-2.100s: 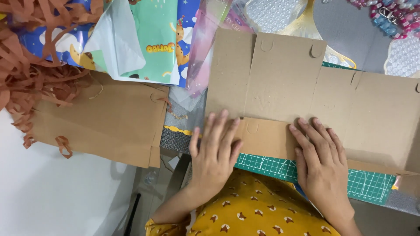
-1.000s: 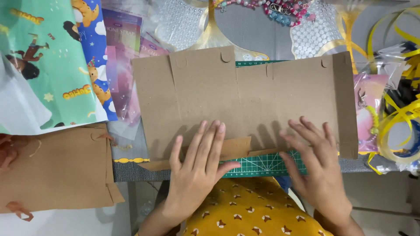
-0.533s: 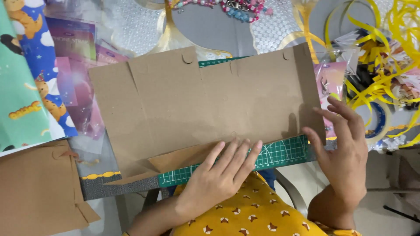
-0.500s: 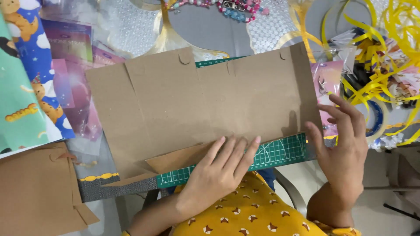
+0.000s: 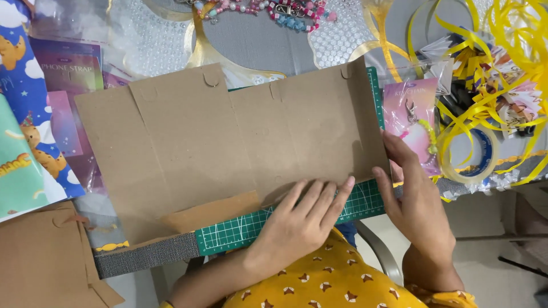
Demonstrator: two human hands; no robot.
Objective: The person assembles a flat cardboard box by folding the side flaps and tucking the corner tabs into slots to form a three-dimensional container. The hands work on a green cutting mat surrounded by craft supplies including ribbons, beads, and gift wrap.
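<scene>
While the grey surface (image 5: 257,40) stays crowded with craft clutter, the large brown cardboard sheet (image 5: 228,142) lies flat across its middle, partly covering a green cutting mat (image 5: 297,219) whose gridded strip shows along the near edge. Compared with two seconds ago, when both hands pressed side by side on a folded flap at the sheet's near edge, the hands have shifted rightward: the left hand (image 5: 305,214) now lies flat with fingers extended and together on the mat, fingertips just meeting the sheet's lower right edge, while the right hand (image 5: 414,197) has come around to the sheet's right end, fingers open and curved against that edge, gripping nothing that I can make out. That suggests the work has moved from creasing the near flap to squaring or folding the right end. The sheet's long axis runs left to right, slightly tilted so the right end sits farther away; its tabbed edge points away from the person. A narrower folded flap (image 5: 211,212) shows at the near left. Yellow ribbon (image 5: 502,68), a tape roll (image 5: 468,157) and a pink keychain packet (image 5: 412,122) lie to the right, patterned wrapping paper (image 5: 28,159) to the left.
</scene>
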